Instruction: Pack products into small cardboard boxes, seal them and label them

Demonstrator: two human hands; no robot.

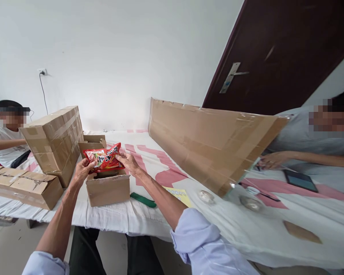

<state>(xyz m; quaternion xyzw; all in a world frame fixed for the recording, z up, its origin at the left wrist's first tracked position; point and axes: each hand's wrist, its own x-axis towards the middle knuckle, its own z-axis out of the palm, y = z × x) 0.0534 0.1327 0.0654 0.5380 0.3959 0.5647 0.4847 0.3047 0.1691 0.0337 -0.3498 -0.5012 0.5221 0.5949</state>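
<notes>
A red snack packet (104,157) hangs just above a small open cardboard box (108,189) on the white-and-pink covered table (149,217). My left hand (82,170) grips the packet's left end with closed fingers. My right hand (128,161) pinches its right end. The box's flaps stand open behind the packet. What lies inside the box is mostly hidden by the packet.
A stack of taped cartons (55,139) stands left of the box, a flat carton (24,187) in front of it. A long cardboard sheet (212,143) leans across the table's right. A green object (143,200), yellow card (179,194), tablet (300,180). People sit at both sides.
</notes>
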